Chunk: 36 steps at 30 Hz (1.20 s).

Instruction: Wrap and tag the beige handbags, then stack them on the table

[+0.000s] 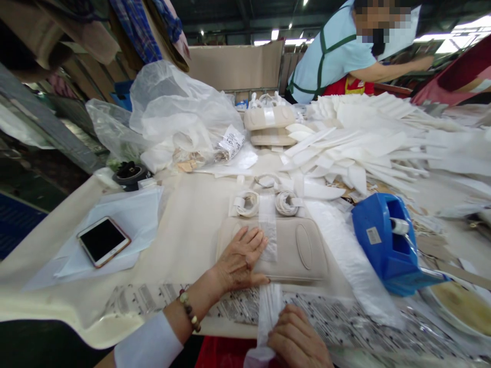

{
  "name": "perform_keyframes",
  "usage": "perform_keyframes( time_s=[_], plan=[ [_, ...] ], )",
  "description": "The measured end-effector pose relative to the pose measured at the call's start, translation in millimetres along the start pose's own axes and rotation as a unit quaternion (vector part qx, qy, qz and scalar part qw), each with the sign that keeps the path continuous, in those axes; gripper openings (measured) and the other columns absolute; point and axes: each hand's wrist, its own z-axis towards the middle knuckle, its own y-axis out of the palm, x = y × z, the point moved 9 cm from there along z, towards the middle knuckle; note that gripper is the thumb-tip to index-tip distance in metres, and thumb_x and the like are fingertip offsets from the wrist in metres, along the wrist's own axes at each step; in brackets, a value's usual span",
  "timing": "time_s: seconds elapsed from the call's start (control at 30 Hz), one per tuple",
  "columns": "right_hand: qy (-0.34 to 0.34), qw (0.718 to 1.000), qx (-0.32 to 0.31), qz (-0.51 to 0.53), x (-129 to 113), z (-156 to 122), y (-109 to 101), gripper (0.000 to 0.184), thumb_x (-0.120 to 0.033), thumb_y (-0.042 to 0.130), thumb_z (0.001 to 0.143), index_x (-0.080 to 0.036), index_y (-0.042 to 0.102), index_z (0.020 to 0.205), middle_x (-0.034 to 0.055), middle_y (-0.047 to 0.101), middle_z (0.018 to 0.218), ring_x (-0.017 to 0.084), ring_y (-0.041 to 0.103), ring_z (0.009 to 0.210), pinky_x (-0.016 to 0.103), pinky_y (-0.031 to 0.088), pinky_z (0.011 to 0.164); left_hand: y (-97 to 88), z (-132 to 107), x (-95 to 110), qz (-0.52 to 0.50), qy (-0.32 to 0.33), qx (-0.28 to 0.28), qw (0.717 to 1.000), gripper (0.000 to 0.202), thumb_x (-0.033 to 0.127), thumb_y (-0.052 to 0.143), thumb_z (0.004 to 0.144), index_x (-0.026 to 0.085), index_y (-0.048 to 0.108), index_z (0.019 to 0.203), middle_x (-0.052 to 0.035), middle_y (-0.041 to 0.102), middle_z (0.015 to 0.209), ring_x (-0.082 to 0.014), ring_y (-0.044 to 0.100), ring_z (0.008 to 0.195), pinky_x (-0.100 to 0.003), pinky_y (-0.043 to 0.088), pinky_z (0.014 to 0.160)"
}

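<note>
- pressing down with the left hand (240, 260) on the beige pad (295, 250), fingers (255, 240) spread wide and flat, gripping nothing, tips right at the edge of the clear tape strip (268, 232)
- pinching the lower end of that strip with the right hand (297, 340) at the bottom of the view, fingers curled narrow around it
- pad lying flat mid-table (187, 230), coiled straps (247, 203) at its far edge under the same strip, printed sheet (345, 319) beneath its near edge
- blue tape dispenser (387, 245) just to the right, phone (103, 240) well apart to the left, co-worker (330, 56) bent over at the far side
- likely to wrinkle or stick crooked if pulled off line by the right hand
- could let the pad slide or the coils spring loose with too little pressure from the left hand
- risk of the slack sticky end clinging to the printed sheet or to itself
</note>
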Motion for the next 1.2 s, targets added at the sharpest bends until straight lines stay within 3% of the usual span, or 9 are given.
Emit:
perform_keyframes(
  time_s=[0.23, 0.4, 0.53, 0.7, 0.83, 0.9, 0.97, 1.07, 1.2],
  plan=[
    [0.180, 0.977, -0.035, 0.105, 38.8, 28.6, -17.4, 0.023, -0.024, 0.035, 0.098, -0.020, 0.054, 0.085, 0.0015, 0.059, 0.074, 0.013, 0.054, 0.068, 0.022, 0.044, 0.063, 3.0, -0.6, 0.6, 0.004, 0.007, 0.001, 1.000, 0.081, 0.055, 0.068, 0.069, 0.004, 0.046, 0.128, -0.0206, 0.049, 0.132, -0.0328, 0.038, 0.127, -0.048, 0.023, 0.111],
    [0.345, 0.917, -0.011, 0.201, 102.9, 48.8, -11.5, 0.028, -0.037, 0.045, 0.091, -0.020, 0.056, 0.073, -0.0006, 0.056, 0.068, 0.013, 0.052, 0.064, 0.022, 0.042, 0.061, -2.7, -0.8, 1.4, -0.005, 0.010, 0.000, 1.000, 0.045, 0.034, 0.056, 0.081, 0.007, 0.055, 0.117, -0.0176, 0.050, 0.129, -0.0300, 0.038, 0.127, -0.046, 0.024, 0.112],
    [0.390, 0.889, -0.014, 0.241, 144.2, 62.9, 5.8, 0.034, -0.046, 0.051, 0.082, -0.019, 0.051, 0.062, -0.0028, 0.047, 0.059, 0.012, 0.043, 0.057, 0.023, 0.036, 0.055, -14.8, -0.4, 1.5, -0.043, 0.006, 0.011, 0.999, 0.025, 0.023, 0.051, 0.081, 0.012, 0.062, 0.101, -0.0124, 0.055, 0.120, -0.0254, 0.040, 0.124, -0.042, 0.024, 0.113],
    [0.407, 0.873, -0.019, 0.268, 157.2, 61.8, 19.7, 0.034, -0.047, 0.050, 0.082, -0.019, 0.048, 0.063, -0.0043, 0.039, 0.058, 0.010, 0.035, 0.054, 0.022, 0.031, 0.050, -17.0, 1.5, -4.8, -0.089, -0.040, 0.059, 0.994, 0.027, 0.040, 0.059, 0.083, 0.017, 0.067, 0.094, -0.0085, 0.059, 0.116, -0.0243, 0.046, 0.118, -0.043, 0.032, 0.109],
    [0.403, 0.869, -0.039, 0.283, 149.3, 60.3, 17.0, 0.036, -0.047, 0.050, 0.083, -0.019, 0.047, 0.061, -0.0041, 0.039, 0.056, 0.010, 0.036, 0.053, 0.022, 0.032, 0.049, -12.1, 1.7, -6.4, -0.059, -0.057, 0.111, 0.990, 0.021, 0.026, 0.047, 0.091, 0.020, 0.066, 0.100, -0.0054, 0.062, 0.114, -0.0213, 0.049, 0.115, -0.043, 0.036, 0.106],
    [0.382, 0.871, -0.077, 0.298, 138.5, 62.6, 15.0, 0.032, -0.045, 0.051, 0.083, -0.018, 0.052, 0.066, -0.0024, 0.048, 0.061, 0.012, 0.045, 0.058, 0.023, 0.039, 0.054, -6.3, 1.1, -4.4, -0.039, -0.044, 0.111, 0.992, 0.026, 0.024, 0.044, 0.092, 0.020, 0.061, 0.111, -0.0064, 0.061, 0.117, -0.0215, 0.049, 0.116, -0.043, 0.037, 0.104],
    [0.346, 0.887, -0.126, 0.277, 124.8, 64.3, 12.9, 0.020, -0.037, 0.059, 0.078, -0.018, 0.058, 0.084, 0.0017, 0.060, 0.078, 0.017, 0.055, 0.074, 0.028, 0.046, 0.067, 0.5, 0.2, -3.4, -0.020, -0.033, 0.098, 0.994, 0.030, 0.027, 0.045, 0.092, 0.019, 0.057, 0.119, -0.0076, 0.059, 0.121, -0.0222, 0.048, 0.119, -0.043, 0.038, 0.104],
    [0.262, 0.938, -0.167, 0.154, 106.6, 63.4, 9.0, 0.052, -0.014, 0.064, 0.064, -0.019, 0.051, 0.114, 0.0085, 0.061, 0.108, 0.024, 0.057, 0.100, 0.038, 0.048, 0.087, 7.9, -1.3, -5.1, -0.001, -0.036, 0.078, 0.996, 0.032, 0.028, 0.046, 0.092, 0.017, 0.056, 0.119, -0.0085, 0.057, 0.126, -0.0223, 0.045, 0.123, -0.042, 0.036, 0.107],
    [0.146, 0.972, -0.184, 0.018, 90.7, 55.1, 16.3, 0.070, 0.001, 0.047, 0.058, -0.017, 0.043, 0.125, 0.0131, 0.055, 0.122, 0.025, 0.050, 0.116, 0.043, 0.044, 0.098, 4.4, -2.3, -5.6, 0.008, -0.042, 0.096, 0.994, 0.032, 0.024, 0.044, 0.092, 0.015, 0.056, 0.120, -0.0091, 0.058, 0.125, -0.0214, 0.047, 0.121, -0.041, 0.038, 0.105]
  ],
)
